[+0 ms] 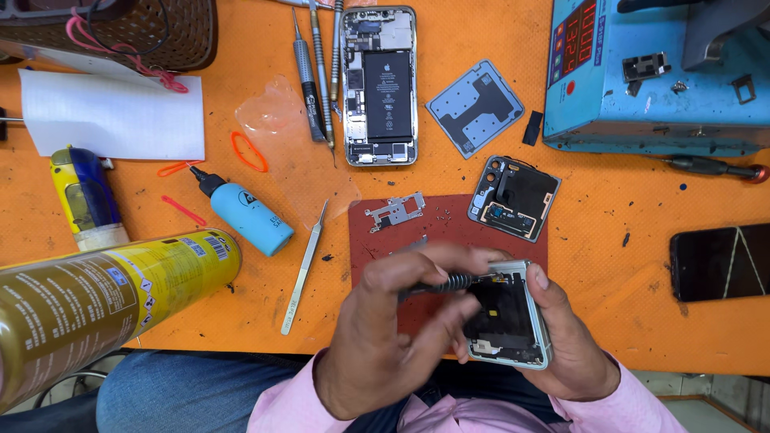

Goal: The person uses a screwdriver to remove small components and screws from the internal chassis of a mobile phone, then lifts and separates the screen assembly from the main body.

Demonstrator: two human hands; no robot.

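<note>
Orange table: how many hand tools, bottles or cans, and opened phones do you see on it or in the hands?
Screwdrivers: 4, three by the opened phone, one held in the left hand
Tweezers: 1
Bottles and cans: 3
Opened phones: 2, one lying, one in the right hand
Total: 10

Metal, plastic and paper on a matt orange counter (609,216)

Glossy yellow metal can (96,301); steel tweezers (305,269); matt blue plastic bottle (249,212); white paper (112,116); scuffed red mat (449,220).

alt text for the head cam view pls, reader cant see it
The left hand works a small screwdriver into an opened phone that the right hand holds over a red mat on an orange bench. Another opened phone lies farther back.
</note>
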